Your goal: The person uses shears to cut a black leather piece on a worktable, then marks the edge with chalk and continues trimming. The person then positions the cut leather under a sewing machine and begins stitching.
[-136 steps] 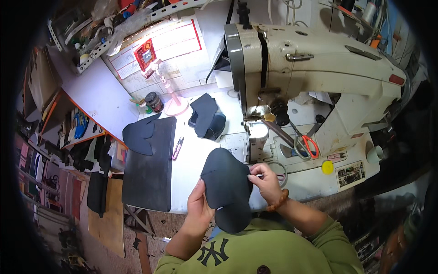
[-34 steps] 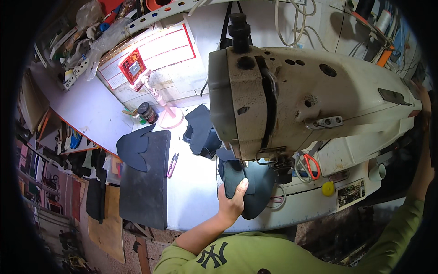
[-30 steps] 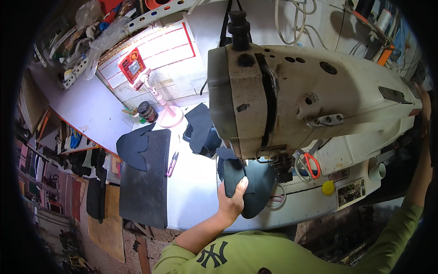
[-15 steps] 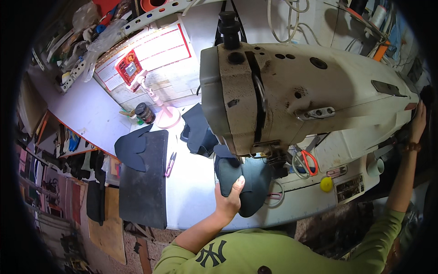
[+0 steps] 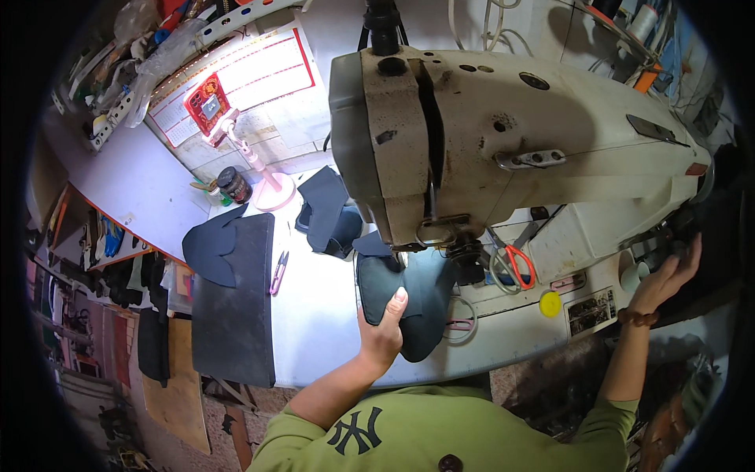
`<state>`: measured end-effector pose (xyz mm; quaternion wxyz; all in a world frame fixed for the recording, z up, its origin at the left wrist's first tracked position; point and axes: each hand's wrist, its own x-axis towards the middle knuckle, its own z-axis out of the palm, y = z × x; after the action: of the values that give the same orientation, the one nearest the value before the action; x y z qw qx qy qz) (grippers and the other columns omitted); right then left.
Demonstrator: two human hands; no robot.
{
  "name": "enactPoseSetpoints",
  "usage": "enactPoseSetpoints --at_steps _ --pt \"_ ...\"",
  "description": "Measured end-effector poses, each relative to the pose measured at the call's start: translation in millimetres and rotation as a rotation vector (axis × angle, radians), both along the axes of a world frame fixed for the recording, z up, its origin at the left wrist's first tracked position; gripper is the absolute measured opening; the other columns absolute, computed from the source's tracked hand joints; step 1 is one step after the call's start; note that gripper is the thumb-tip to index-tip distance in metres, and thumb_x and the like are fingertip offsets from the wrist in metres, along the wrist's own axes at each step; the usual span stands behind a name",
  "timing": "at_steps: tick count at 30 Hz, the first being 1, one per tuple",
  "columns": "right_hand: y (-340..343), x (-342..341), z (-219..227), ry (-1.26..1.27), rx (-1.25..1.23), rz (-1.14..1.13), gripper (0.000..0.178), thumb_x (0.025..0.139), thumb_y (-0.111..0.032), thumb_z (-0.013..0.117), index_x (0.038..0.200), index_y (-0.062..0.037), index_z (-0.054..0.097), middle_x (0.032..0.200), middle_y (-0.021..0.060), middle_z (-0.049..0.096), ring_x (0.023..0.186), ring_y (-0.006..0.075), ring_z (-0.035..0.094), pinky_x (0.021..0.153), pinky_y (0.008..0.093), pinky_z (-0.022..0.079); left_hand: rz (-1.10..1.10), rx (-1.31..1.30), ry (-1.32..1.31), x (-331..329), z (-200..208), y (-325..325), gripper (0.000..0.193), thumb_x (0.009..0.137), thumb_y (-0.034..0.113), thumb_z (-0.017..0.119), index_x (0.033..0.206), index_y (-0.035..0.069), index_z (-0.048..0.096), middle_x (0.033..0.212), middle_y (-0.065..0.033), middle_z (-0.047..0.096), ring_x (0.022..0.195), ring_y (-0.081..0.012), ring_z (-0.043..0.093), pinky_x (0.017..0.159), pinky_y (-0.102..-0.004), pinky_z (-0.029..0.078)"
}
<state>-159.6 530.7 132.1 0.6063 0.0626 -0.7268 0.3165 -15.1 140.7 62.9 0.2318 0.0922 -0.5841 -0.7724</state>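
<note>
Under the head of a large beige sewing machine [image 5: 472,134] lies a dark, curved fabric piece [image 5: 429,315]. My left hand [image 5: 381,337] grips its near left edge, thumb on top and fingers hidden beneath. The needle area is mostly covered by the machine head. Out at the right end of the machine, my right hand [image 5: 667,277] is held with fingers stretched and nothing visible in it, close to the dark handwheel side. More dark fabric pieces [image 5: 322,208] lie behind the work, left of the machine head.
Thread snips [image 5: 279,273] lie beside a black board [image 5: 233,315] on the left, with another cut piece [image 5: 211,248] over its far end. Orange-handled scissors [image 5: 519,267], a yellow disc [image 5: 550,304] and a tape roll [image 5: 461,321] sit right of the work. A pink phone stand [image 5: 274,193] stands behind.
My right hand has come off the machine's far right end, moving nearer and left. My left hand keeps its hold on the fabric. The whole view has shifted slightly.
</note>
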Motion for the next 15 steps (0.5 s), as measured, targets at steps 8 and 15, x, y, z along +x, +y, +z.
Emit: enactPoseSetpoints --at_steps 8,15 --pt "-20 17 -42 -0.164 0.377 -0.041 0.055 0.1 -0.037 0.044 0.138 0.0025 0.044 0.144 0.0195 0.045 0.134 0.0362 0.04 0.114 0.0494 0.025 0.024 0.03 0.023 -6 1 0 0.023 0.093 0.01 0.056 0.111 -0.003 0.06 0.1 -0.009 0.067 0.088 -0.0187 0.063 0.081 -0.031 0.05" --pt "-18 13 -41 -0.186 0.415 -0.037 0.054 0.1 -0.041 0.044 0.137 -0.0008 0.047 0.143 0.0152 0.049 0.137 0.0361 0.039 0.116 0.054 0.019 0.026 -0.021 -0.008 -6 -3 -1 0.026 0.093 0.012 0.056 0.114 -0.003 0.058 0.103 -0.0093 0.065 0.091 -0.0192 0.062 0.084 -0.0315 0.049"
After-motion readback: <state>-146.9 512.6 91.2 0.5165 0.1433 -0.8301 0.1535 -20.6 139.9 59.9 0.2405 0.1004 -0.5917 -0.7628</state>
